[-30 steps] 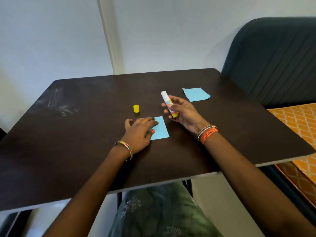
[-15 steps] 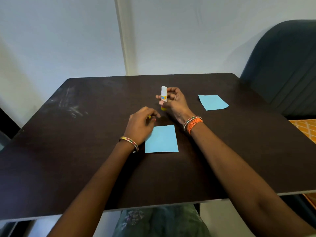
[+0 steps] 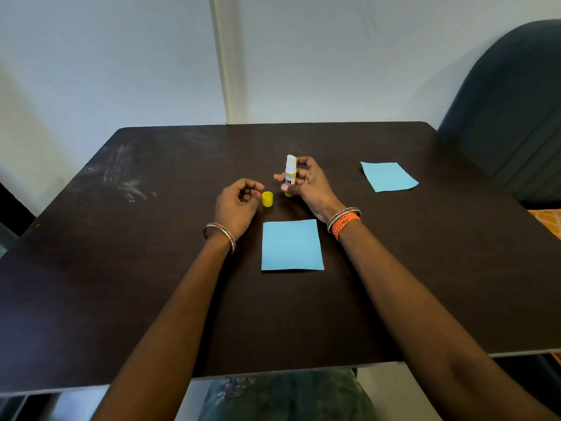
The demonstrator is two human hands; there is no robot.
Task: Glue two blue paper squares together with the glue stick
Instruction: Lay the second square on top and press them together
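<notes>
My right hand (image 3: pixel 306 186) grips the uncapped glue stick (image 3: pixel 290 173) upright, its white tip pointing up and its yellow base close to the table. The yellow cap (image 3: pixel 267 199) stands on the table just left of the stick. My left hand (image 3: pixel 238 205) rests beside the cap with loosely curled fingers, one fingertip at the cap's side, holding nothing. One blue paper square (image 3: pixel 292 245) lies flat between my wrists. A second blue paper square (image 3: pixel 388 176) lies further back on the right.
The dark table (image 3: pixel 121 268) has pale scuff marks at its back left. A dark upholstered chair (image 3: pixel 513 117) stands at the right, close to the table's edge. A white wall is behind the table.
My left hand left the near blue square and went to the cap, which now shows beside its fingertips. My right hand turned the glue stick upright.
</notes>
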